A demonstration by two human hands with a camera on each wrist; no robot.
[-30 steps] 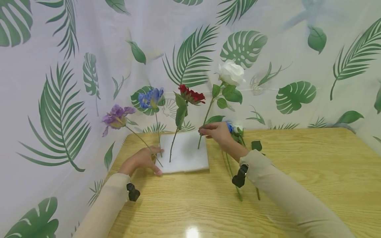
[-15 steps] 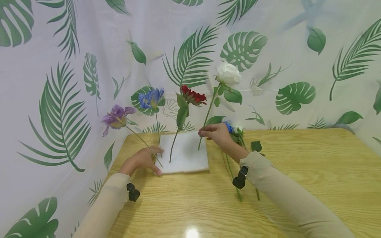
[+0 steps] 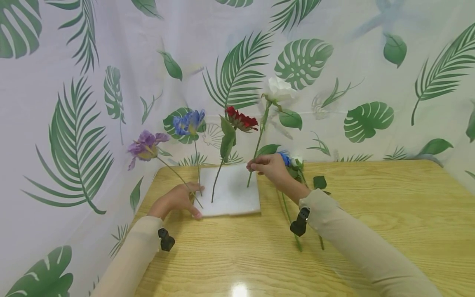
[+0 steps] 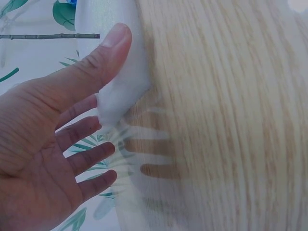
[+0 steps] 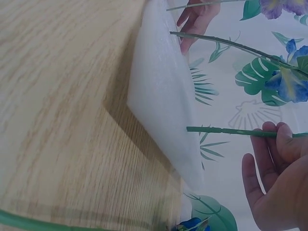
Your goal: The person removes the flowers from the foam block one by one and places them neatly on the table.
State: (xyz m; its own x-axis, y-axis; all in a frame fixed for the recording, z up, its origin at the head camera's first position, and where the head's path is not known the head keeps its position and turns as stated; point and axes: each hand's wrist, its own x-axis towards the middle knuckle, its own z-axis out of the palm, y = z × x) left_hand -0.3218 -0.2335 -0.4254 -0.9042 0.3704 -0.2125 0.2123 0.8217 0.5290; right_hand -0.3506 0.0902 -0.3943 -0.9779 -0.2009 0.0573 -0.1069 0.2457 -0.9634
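My right hand (image 3: 272,167) pinches the green stem of a white rose (image 3: 279,90) between thumb and fingertips. The stem's lower end meets the top of a white foam slab (image 3: 235,194), toward its right side; the right wrist view shows that stem (image 5: 219,130) upright from the foam. My left hand (image 3: 178,199) is at the slab's left edge, its thumb (image 4: 91,67) over the foam and its other fingers loosely extended. A purple flower (image 3: 146,146), a blue flower (image 3: 188,123) and a red flower (image 3: 241,119) stand in the slab, the purple one leaning left.
Beyond my right wrist lie more flowers on the wooden table (image 3: 371,214), among them a blue bloom (image 3: 285,159) and a small white bloom (image 3: 297,161), with green stems (image 3: 290,220) pointing toward me. A leaf-patterned cloth (image 3: 334,82) hangs behind and on the left.
The white rose's bloom has turned and shifted left and slightly down as its stem rotates in my right fingers. The red flower has shifted slightly right. My left hand stays put.
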